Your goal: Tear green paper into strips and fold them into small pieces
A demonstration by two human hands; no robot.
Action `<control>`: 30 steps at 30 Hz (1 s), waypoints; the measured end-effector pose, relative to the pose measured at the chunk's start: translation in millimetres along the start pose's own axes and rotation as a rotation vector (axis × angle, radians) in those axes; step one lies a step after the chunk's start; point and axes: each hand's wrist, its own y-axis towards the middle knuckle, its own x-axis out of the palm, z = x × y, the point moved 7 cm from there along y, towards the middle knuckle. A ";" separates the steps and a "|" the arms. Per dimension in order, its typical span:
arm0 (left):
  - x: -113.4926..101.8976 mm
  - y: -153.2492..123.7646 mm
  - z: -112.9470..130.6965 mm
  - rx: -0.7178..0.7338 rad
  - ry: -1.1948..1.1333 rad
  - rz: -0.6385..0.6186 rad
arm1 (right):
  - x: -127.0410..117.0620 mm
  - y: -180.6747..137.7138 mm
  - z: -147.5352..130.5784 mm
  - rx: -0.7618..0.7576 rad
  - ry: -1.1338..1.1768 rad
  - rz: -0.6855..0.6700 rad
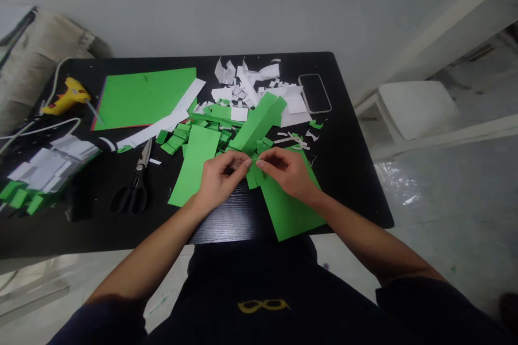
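My left hand and my right hand meet over the front middle of the table, thumbs and forefingers pinched. Between the fingertips is a small green paper piece, mostly hidden by the fingers. Under my right hand lies a green paper sheet. Another green sheet lies left of my left hand. Just beyond the fingers, a long folded green paper strip slants across a heap of small folded green paper pieces.
Black-handled scissors and a yellow glue gun with its cable lie at left. A stack of green sheets, white paper scraps and a phone are farther back. A white-and-green paper construction sits at the left. A white stool stands right of the table.
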 end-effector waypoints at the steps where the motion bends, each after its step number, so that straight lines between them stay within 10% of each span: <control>1: -0.1 -0.1 0.3 0.001 0.003 0.003 | 0.3 -0.3 -0.3 -0.002 0.003 0.000; 30: 2.6 -2.1 1.9 0.036 0.038 0.009 | 0.7 -0.5 -4.8 -0.024 0.011 -0.006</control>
